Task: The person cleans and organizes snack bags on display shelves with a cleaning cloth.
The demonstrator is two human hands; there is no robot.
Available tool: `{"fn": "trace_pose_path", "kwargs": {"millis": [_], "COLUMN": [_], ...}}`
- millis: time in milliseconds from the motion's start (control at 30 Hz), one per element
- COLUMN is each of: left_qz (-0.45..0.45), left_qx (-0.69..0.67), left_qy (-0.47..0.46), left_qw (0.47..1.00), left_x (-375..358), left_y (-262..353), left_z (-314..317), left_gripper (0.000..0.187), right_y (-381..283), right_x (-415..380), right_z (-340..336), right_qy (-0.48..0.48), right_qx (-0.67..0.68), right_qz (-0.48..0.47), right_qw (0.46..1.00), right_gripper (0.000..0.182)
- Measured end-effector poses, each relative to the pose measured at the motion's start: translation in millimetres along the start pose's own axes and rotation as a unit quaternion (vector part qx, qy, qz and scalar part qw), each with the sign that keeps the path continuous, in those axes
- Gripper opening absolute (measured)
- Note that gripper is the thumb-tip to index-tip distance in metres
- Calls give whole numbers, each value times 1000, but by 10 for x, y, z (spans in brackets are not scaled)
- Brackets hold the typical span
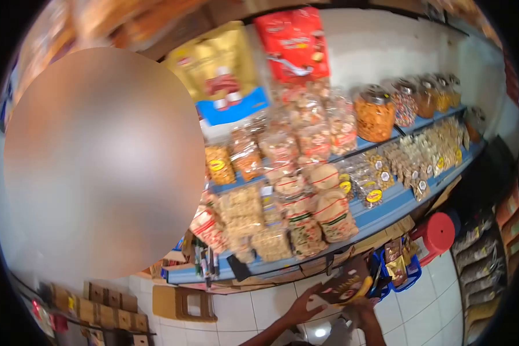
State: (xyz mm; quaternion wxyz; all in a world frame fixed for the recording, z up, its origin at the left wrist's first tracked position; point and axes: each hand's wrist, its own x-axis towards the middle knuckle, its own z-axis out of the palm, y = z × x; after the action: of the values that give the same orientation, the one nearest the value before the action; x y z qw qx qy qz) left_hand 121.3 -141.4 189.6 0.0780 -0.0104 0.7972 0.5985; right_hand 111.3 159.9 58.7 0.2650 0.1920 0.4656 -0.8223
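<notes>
Low in the view, my left hand (301,307) and my right hand (360,311) hold a dark brown packet (341,284) with yellow printing between them. The left fingers close on the packet's left edge, while the right hand grips its lower right side. Just beyond the right hand, a blue basket (414,281) stands on the floor with brown and gold packets (395,268) in it.
A blue shelf (380,222) carries bagged snacks (334,216) and lidded jars (375,112). Near the basket is a red stool (438,230); a brown stool (184,303) stands on the tiles. Cardboard boxes (101,311) line the lower left. A large blurred patch hides the left side.
</notes>
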Motion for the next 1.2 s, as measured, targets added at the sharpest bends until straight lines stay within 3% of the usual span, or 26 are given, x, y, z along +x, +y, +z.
{"fn": "trace_pose_path", "kwargs": {"millis": [33, 67, 100, 167, 267, 367, 400, 433, 467, 500, 533, 567, 600, 667, 833, 933, 1067, 1133, 1167, 1200], "left_qz": [-5, -11, 20, 76, -33, -48, 25, 93, 82, 43, 4, -55, -22, 57, 51, 33, 24, 26, 7, -6], "left_qx": [-17, -34, -49, -74, -272, -351, -141, 76, -149, -318, -479, -583, -597, -614, -608, -614, -639, -651, -709, -704], "left_qy": [-7, -16, -3, 21, 140, 235, 238, 227, 240, 225, 228, 207, 202, 188, 208, 208, 194, 175, 108, 113], "left_qw": [1000, 999, 999, 994, 952, 905, 961, 967, 956, 920, 848, 784, 776, 764, 764, 761, 744, 738, 697, 701], "left_x": [-117, -230, -385, -588, -943, -965, -999, -1005, -910, -855, -800, -815, -805, -729, -495, -406, -307, -281, -290, -277], "left_y": [-62, -137, -4, 324, 255, -54, -172, -280, -388, -173, 43, 535, 680, 870, 1126, 1124, 1258, 1253, 1109, 1146], "left_z": [-200, -375, -569, -976, -1256, -1554, -1707, -1818, -1840, -1925, -2009, -2142, -2179, -2239, -2242, -2109, -1894, -1828, -1820, -1825], "left_gripper": [75, 72, 67, 58, 50, 48, 48, 49, 51, 53, 55, 57, 57, 59, 67, 70, 73, 75, 77, 79], "right_y": [116, -20, -131, 11, -207, -406, -358, -293, -258, -382, -458, -514, -569, -708, -1436, -1794, -1827, -2142, -2160, -2169], "right_x": [-42, -272, -514, -518, -785, -963, -908, -753, -716, -761, -773, -760, -730, -680, -641, -587, -132, -249, -259, -282], "right_z": [304, 900, 1478, 1963, 2743, 3017, 2946, 2795, 2638, 2616, 2573, 2527, 2484, 2443, 2758, 3106, 3211, 3662, 3834, 3978], "right_qy": [-87, -129, -101, -145, -150, -163, -122, -78, -33, -64, -76, -89, -103, -98, -148, -186, -149, -158, -215, -267], "right_qx": [46, -9, -19, -45, -107, -114, -95, -76, -58, -49, -15, 20, 56, 65, 122, 127, -126, -372, -399, -421], "right_qz": [41, 30, 72, 89, 93, 93, 118, 145, 174, 182, 183, 183, 180, 134, 69, -21, -186, -231, -307, -378], "right_qw": [994, 991, 992, 984, 979, 976, 981, 983, 983, 980, 980, 979, 977, 984, 979, 974, 963, 885, 837, 780], "right_gripper": [31, 27, 32, 44, 47, 51, 52, 53, 54, 58, 59, 61, 62, 61, 61, 59, 41, 36, 41, 46]}}
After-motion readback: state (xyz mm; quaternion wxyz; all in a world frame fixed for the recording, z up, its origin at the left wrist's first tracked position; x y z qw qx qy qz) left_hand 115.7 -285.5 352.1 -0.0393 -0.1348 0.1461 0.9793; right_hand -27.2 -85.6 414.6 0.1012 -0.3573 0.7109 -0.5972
